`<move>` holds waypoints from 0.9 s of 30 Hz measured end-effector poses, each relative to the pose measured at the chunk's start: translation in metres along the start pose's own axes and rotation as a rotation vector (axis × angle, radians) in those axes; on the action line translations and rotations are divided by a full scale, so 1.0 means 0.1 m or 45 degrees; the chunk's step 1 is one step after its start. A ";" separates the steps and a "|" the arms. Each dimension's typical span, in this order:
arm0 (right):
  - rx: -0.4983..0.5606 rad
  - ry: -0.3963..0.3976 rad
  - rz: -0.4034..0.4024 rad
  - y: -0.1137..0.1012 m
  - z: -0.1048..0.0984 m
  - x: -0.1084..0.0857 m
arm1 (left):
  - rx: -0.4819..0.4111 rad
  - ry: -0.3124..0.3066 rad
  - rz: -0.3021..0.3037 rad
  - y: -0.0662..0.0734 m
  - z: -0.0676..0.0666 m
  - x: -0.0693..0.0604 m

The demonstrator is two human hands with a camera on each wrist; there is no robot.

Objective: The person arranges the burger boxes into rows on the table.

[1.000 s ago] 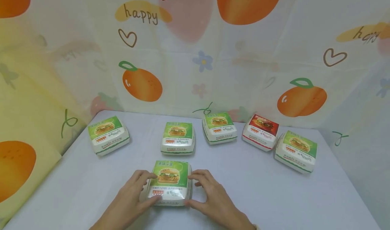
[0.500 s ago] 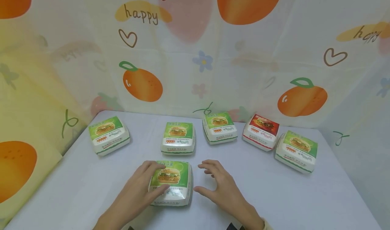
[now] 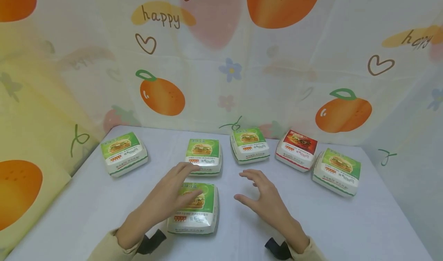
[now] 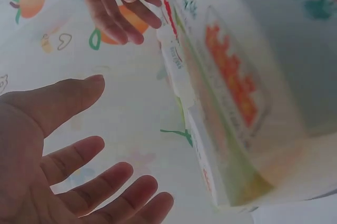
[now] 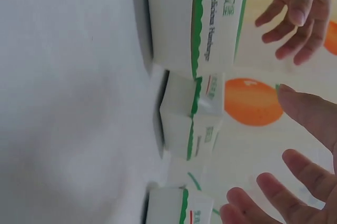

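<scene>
A green and white burger box (image 3: 199, 218) lies near the front middle of the white table. My left hand (image 3: 166, 197) hovers above its upper left part, fingers spread and holding nothing, hiding some of the lid. To the right of the box, my right hand (image 3: 266, 201) is raised off the table with relaxed fingers and nothing in them. In the left wrist view the box (image 4: 295, 76) stands large beside the left hand (image 4: 84, 166). The right wrist view shows the right hand (image 5: 295, 171) apart from the box (image 5: 179, 18).
Along the back are green boxes at the far left (image 3: 124, 155), middle (image 3: 204, 153) and right of middle (image 3: 250, 145). Farther right, a red box (image 3: 297, 149) sits beside another green one (image 3: 337, 172). A fruit-print curtain (image 3: 277, 76) hangs behind the table (image 3: 86, 215).
Both hands have let go of the front box and risen away from it, the left up over its lid, the right up and to the right. The boxes have stayed in place.
</scene>
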State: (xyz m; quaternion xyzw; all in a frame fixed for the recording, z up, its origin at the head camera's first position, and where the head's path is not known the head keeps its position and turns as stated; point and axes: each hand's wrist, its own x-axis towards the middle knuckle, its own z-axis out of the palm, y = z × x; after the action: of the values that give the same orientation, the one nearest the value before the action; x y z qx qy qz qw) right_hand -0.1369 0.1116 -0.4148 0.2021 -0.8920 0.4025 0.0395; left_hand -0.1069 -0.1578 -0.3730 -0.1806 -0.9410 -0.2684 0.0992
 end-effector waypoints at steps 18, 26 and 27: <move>-0.095 0.076 -0.038 0.29 -0.21 0.32 | -0.099 -0.159 0.026 0.09 -0.06 0.59; -0.107 0.089 0.005 0.43 -0.30 0.45 | -0.175 -0.233 0.018 0.07 0.00 0.88; -0.110 0.089 0.000 0.45 -0.30 0.47 | -0.186 -0.242 0.020 0.06 0.01 0.91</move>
State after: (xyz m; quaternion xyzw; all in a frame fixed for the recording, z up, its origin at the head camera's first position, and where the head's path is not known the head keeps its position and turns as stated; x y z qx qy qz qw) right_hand -0.2003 0.1450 -0.4154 0.1860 -0.9065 0.3706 0.0792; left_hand -0.1882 -0.1264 -0.3455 -0.2193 -0.9227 -0.3172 -0.0017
